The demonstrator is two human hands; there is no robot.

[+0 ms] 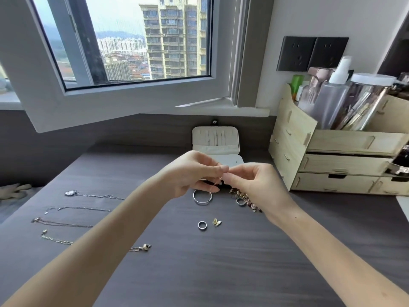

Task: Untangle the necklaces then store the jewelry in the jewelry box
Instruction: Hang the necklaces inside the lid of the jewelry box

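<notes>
My left hand (194, 171) and my right hand (252, 182) meet fingertip to fingertip above the dark desk, both pinching a thin rose-gold chain (215, 185) that dangles between them. Behind them the white jewelry box (215, 138) stands open, its base partly hidden by my hands. Several necklaces lie laid out at the left, the farthest with a pale pendant (71, 193). A silver bangle (202, 198), a silver ring (202, 225) and a small gold charm (217, 222) lie under my hands. A heap of small jewelry (244, 199) sits beneath my right hand.
A wooden drawer organiser (332, 165) with bottles stands at the right. An open window sash (124, 100) juts over the desk's back left. A pale soft object (13, 191) lies off the desk's left edge.
</notes>
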